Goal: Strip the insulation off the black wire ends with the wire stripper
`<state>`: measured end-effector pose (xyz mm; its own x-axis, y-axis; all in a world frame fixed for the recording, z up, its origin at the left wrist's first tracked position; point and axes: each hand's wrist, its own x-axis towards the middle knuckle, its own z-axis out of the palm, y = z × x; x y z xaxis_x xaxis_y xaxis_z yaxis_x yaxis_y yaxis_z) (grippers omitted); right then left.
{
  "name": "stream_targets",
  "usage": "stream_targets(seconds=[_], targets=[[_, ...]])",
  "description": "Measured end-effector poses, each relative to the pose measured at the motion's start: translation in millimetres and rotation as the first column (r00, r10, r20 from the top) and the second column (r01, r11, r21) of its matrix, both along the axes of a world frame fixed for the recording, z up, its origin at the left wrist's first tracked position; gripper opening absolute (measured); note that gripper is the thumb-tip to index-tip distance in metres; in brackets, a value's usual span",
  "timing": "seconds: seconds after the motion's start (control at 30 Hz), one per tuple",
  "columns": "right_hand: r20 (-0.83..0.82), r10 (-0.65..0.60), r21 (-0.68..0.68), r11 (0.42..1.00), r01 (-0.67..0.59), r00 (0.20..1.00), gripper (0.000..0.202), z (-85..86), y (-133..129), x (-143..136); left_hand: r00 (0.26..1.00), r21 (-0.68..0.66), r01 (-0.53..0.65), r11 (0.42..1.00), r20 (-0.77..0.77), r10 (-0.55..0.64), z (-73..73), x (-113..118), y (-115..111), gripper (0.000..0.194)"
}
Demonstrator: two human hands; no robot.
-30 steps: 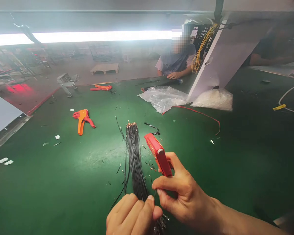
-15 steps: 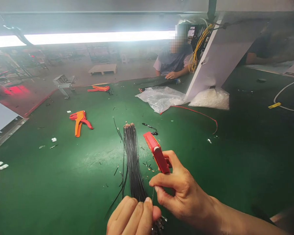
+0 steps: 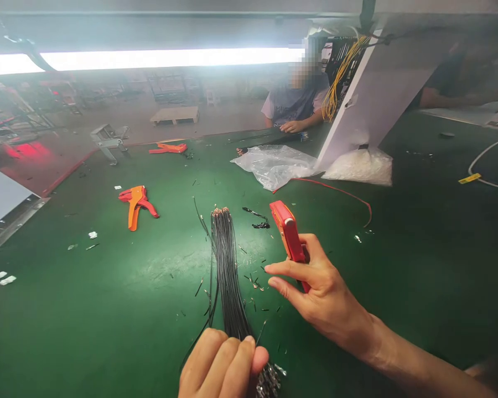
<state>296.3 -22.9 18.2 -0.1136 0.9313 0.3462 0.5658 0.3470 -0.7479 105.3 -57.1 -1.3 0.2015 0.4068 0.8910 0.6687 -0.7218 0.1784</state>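
Note:
A long bundle of thin black wires [image 3: 227,265] lies on the green table, with bare copper ends at the far end and shiny metal ends at the near end. My left hand [image 3: 222,365] is closed over the near part of the bundle, pinching one black wire [image 3: 261,331] whose tip sticks up past the thumb. My right hand [image 3: 323,282] is to the right, gripping a red and orange wire stripper [image 3: 289,229] in its rear fingers. Its thumb and index finger are spread apart with nothing between them. Part of the stripper's handle is hidden by the hand.
Another wire stripper [image 3: 136,207] lies at left, a third [image 3: 168,148] farther back. Wire scraps [image 3: 255,283] lie beside the bundle. A clear plastic bag [image 3: 274,166], a red wire [image 3: 336,190] and a slanted white panel [image 3: 352,99] are behind. A co-worker [image 3: 296,105] sits across the table.
My right hand has moved up and right with the wire stripper, its thumb and index finger parting from the single wire. My left hand stays nearly in place on the wires.

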Motion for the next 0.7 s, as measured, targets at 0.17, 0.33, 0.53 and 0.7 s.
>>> stream_targets(seconds=[0.17, 0.33, 0.53, 0.7], targets=[[0.011, 0.08, 0.029, 0.996, -0.08, 0.997, 0.02, -1.6, -5.9, -4.8, 0.998, -0.055, 0.006, 0.998, 0.07, -0.002, -2.2, 1.6, -1.4, 0.014], [-0.054, 0.296, 0.118, 0.95, -0.289, 0.954, 0.017, 1.4, -14.2, -11.6, 0.994, -0.212, 0.098, 0.972, 0.058, -0.088, -5.0, -1.8, -5.0, 0.015], [-0.04, 0.43, 0.108, 0.899, -0.424, 0.902, 0.009, 5.5, -18.6, -14.2, 0.983, -0.362, 0.159, 0.919, 0.15, -0.11, 0.9, -4.5, -8.4, 0.02], [-0.158, 0.405, 0.019, 0.913, -0.407, 0.901, 0.01, 7.0, -14.4, -11.6, 0.925, -0.385, 0.311, 0.869, 0.334, -0.183, 8.3, -4.9, -6.4, 0.013]])
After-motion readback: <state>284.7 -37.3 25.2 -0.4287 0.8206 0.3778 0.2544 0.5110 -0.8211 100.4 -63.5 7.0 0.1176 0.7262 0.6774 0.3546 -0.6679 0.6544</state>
